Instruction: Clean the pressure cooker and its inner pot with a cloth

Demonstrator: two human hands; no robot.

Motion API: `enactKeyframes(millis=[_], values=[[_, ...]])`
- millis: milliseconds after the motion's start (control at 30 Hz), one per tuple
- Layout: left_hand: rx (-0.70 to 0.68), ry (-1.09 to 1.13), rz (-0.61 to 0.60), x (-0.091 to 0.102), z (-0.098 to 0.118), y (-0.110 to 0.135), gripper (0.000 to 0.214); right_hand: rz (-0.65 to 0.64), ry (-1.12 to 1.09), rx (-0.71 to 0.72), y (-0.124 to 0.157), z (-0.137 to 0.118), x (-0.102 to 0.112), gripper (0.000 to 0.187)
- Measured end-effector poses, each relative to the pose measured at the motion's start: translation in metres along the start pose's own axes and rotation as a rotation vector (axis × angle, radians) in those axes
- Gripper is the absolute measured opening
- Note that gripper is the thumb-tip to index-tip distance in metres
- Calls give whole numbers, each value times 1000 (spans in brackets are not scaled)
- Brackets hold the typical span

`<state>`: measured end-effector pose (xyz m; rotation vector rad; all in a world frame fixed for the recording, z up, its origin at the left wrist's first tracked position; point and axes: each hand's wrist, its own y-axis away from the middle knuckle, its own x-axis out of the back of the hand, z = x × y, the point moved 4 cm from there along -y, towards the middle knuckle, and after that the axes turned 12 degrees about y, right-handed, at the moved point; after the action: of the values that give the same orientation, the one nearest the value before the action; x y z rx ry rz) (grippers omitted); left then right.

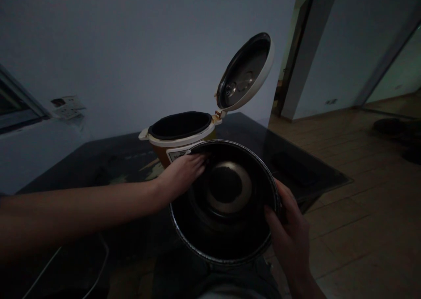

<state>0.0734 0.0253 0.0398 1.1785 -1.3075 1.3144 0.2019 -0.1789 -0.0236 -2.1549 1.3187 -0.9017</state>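
A dark rice cooker inner pot is tilted towards me, its round inside showing. My right hand grips its right rim, thumb inside and fingers around the outer wall. My left hand reaches over the upper left rim, its fingers close together against the dark inside wall. Shadow hides those fingertips, and I cannot make out anything they hold. Just behind the pot stands the rice cooker, its opening dark. Its lid stands raised on the hinge at the right.
The cooker rests on a dark table against a pale wall. A wall socket is at the left. A white cord hangs at lower left. Tiled floor and a doorway lie to the right.
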Motion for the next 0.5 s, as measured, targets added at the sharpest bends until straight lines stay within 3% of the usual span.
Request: enactKeyframes(millis=[100,200,300,500], values=[[51,-311,-170,4,15,21,53,12,5,8,-1,0,1,46],[84,-393,-343,-1,30,39,45,14,7,15,-1,-2,1,48],[78,-243,-460,-14,43,52,46,11,1,40,-2,-7,-1,49],[-28,168,-500,-33,67,58,33,12,30,89,-1,-15,-3,48]])
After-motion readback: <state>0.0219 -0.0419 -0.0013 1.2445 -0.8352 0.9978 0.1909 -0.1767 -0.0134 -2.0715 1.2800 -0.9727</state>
